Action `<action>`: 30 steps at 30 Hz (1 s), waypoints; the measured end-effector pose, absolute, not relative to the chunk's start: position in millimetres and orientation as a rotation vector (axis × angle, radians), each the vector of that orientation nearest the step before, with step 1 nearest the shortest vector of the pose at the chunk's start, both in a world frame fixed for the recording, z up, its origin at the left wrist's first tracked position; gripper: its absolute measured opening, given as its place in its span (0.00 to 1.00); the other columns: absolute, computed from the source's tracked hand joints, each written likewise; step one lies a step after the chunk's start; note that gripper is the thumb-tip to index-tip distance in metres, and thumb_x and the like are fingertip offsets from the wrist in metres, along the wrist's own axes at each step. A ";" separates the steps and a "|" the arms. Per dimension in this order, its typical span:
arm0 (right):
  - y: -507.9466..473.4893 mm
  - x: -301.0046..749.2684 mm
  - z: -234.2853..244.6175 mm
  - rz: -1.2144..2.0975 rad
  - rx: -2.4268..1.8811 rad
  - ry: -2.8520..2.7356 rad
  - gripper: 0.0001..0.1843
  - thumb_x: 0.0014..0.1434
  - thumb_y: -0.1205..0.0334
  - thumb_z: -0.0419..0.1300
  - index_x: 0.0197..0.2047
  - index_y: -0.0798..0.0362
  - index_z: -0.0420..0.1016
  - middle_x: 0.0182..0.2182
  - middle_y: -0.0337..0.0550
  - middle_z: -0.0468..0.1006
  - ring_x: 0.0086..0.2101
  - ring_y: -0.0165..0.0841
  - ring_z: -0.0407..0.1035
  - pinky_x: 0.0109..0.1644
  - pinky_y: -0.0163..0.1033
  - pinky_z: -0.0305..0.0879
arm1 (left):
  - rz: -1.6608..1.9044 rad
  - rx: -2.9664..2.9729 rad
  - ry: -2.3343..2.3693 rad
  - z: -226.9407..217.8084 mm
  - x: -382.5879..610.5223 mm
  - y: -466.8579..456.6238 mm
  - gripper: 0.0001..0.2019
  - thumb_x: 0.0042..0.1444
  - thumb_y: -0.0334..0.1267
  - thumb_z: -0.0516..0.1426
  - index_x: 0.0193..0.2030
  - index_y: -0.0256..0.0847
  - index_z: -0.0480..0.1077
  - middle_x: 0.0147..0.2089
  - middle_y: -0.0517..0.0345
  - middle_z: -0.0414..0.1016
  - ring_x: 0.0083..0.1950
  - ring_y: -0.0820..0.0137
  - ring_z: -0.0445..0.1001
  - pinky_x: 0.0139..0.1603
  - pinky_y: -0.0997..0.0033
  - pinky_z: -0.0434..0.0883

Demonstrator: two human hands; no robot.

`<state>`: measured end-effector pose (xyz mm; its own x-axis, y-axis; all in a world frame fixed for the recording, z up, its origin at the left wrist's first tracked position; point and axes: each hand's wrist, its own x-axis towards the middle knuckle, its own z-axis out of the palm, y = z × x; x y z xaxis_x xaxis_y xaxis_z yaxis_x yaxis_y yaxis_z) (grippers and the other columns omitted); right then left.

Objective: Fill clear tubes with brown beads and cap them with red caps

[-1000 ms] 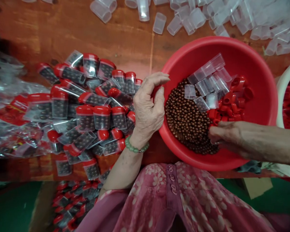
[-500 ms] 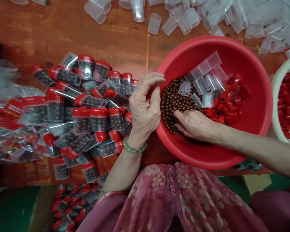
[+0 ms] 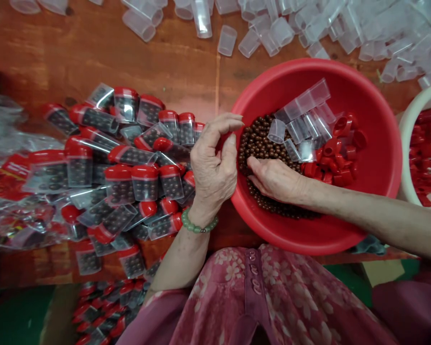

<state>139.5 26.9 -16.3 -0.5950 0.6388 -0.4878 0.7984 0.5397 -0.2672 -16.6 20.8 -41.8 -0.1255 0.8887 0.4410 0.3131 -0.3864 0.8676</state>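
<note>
As I watch the head feed from my remote desk, the nearest thing is a pink floral garment [image 3: 237,297] with a buttoned placket, cut off by the bottom edge, and a cluster of capped tubes [image 3: 96,306] sits dark and blurred below the table edge at near left. The person's left hand [image 3: 213,167], wearing a bracelet of green beads [image 3: 199,225], has its thumb and fingers drawn close together at the basin's edge; a sliver of red shows between them, but I cannot tell whether it is something held or only the rim behind. The right hand [image 3: 276,179] lies with its fingers loosely curved among glossy brown beads [image 3: 262,143], and I cannot tell if it holds any. These beads fill the near left of a smooth red plastic basin [image 3: 377,96], with clear plastic tubes [image 3: 301,124] and red caps [image 3: 330,167] heaped beside them on the right. To the left, filled, red-capped tubes [image 3: 136,182] lie in a jumbled pile on a worn wooden table [image 3: 93,62], with shiny plastic bags [image 3: 17,211] beyond them. A white tub [image 3: 405,143] of red caps is cut off at right, and loose clear tubes [image 3: 273,33] crowd the far edge of the frame.
</note>
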 end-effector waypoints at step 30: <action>55.6 165.4 -8.9 0.210 0.579 2.815 0.14 0.68 0.72 0.50 0.49 0.62 0.76 0.41 0.54 0.80 0.41 0.43 0.72 0.41 0.45 0.67 | 1.571 1.663 1.305 -39.6 -16.1 19.9 0.10 0.70 0.34 0.52 0.49 0.44 0.74 0.53 0.54 0.81 0.58 0.65 0.79 0.64 0.57 0.75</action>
<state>165.4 55.6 -8.9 -0.8869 0.4047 -0.2226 0.3673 0.9102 0.1915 -16.1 19.9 -39.6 -0.1268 0.8762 0.4649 0.2964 -0.4139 0.8607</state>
